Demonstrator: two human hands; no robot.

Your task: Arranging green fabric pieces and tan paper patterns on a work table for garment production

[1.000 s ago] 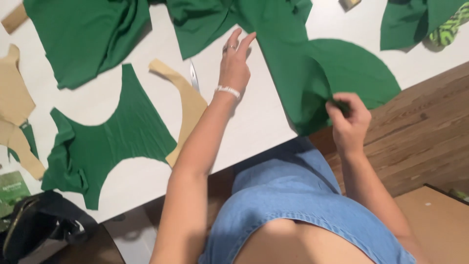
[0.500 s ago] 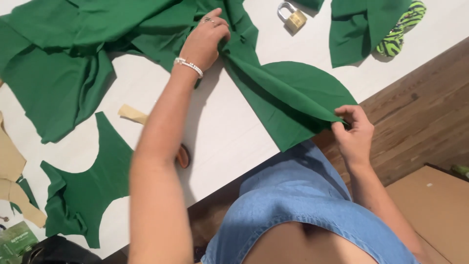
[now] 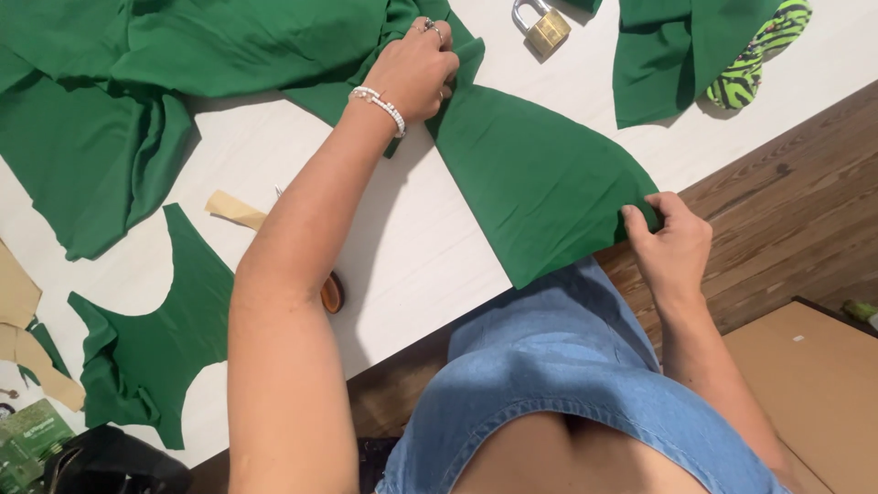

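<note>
The green fabric panel (image 3: 540,178) is laid flat on the white counter (image 3: 412,247), held between both hands. Its long axis runs diagonally from the left hand (image 3: 416,69) down to the right hand (image 3: 672,242).

The left hand is closed, knuckles up, bunching the far, narrow end of the panel where it meets the larger green cloth pile (image 3: 183,55). The right hand is closed in a pinch on the near, rounded edge, at the counter's border.

The panel lies entirely between the hands, below and to the right of the left hand. The brass padlock (image 3: 544,27) rests just beyond the left hand, apart from the panel.
</note>
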